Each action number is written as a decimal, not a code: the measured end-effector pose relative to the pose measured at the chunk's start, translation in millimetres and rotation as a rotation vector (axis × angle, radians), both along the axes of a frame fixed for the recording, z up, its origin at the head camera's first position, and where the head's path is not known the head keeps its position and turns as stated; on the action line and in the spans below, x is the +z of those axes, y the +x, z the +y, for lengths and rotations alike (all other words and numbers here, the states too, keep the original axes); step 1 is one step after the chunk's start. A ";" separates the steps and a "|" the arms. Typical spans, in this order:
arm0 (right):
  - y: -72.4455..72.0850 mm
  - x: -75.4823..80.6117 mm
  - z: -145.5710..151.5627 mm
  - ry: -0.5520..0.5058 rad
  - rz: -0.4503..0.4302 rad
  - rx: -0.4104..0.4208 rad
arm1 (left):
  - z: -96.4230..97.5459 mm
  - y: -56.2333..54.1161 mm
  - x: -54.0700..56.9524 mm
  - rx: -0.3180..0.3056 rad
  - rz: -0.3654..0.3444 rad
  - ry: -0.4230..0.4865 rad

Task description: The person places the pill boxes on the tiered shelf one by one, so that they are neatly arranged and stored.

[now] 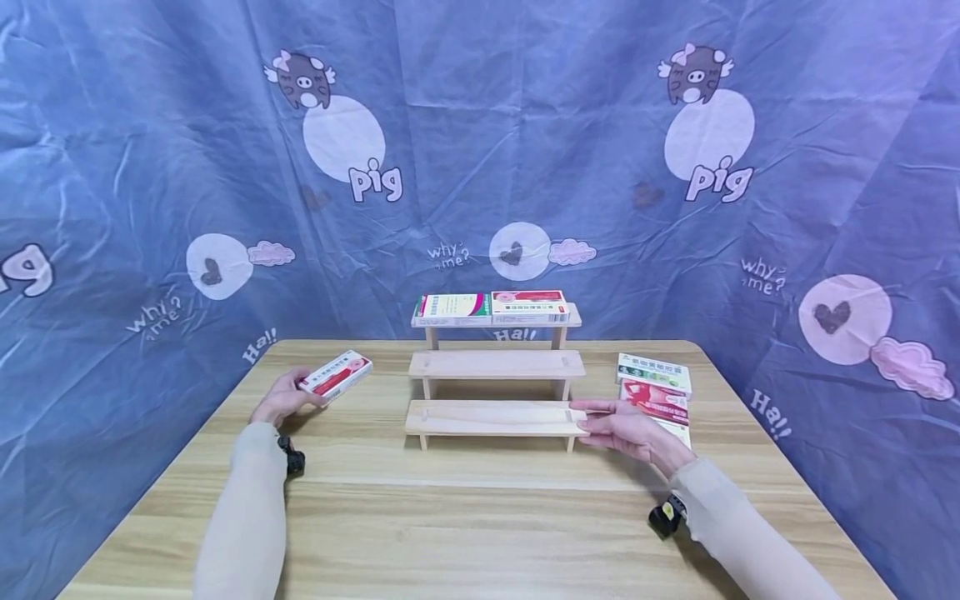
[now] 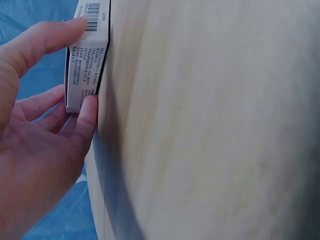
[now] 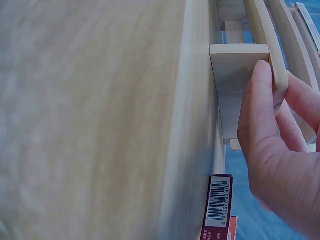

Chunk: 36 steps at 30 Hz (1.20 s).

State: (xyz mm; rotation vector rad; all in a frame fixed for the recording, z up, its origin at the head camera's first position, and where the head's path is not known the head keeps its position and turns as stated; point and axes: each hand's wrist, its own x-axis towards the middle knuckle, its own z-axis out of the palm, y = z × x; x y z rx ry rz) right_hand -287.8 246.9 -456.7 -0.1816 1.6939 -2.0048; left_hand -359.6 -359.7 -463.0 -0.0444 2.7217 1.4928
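My left hand grips the near end of a white and red medicine box at the left side of the table. In the left wrist view, thumb and fingers hold the box's end, with a barcode showing under the thumb. My right hand pinches the right end of the lowest step of a three-tier wooden rack. The right wrist view shows the fingers against the step's edge and its underside. On the top step lie a green and white medicine box and a red and white one.
To the right of the rack several medicine boxes lie in a row, among them a green and white box and a red box. My right hand partly covers the nearest. A blue printed curtain hangs behind the wooden table.
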 end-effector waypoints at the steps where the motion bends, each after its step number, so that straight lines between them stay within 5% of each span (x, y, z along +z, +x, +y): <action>1: 0.1 0.3 -0.1 -0.003 -0.004 -0.002 | -0.2 0.8 0.4 -0.001 0.005 -0.004; 14: -0.1 2.5 0.3 0.004 0.003 -0.005 | -5.7 6.3 6.4 -0.083 0.058 0.007; 22: -0.5 1.7 0.1 -0.007 -0.003 -0.001 | -8.1 8.1 9.3 -0.117 0.074 0.127; 36: 0.2 1.4 1.6 -0.028 0.004 0.025 | -0.7 21.2 27.7 -0.204 0.095 0.172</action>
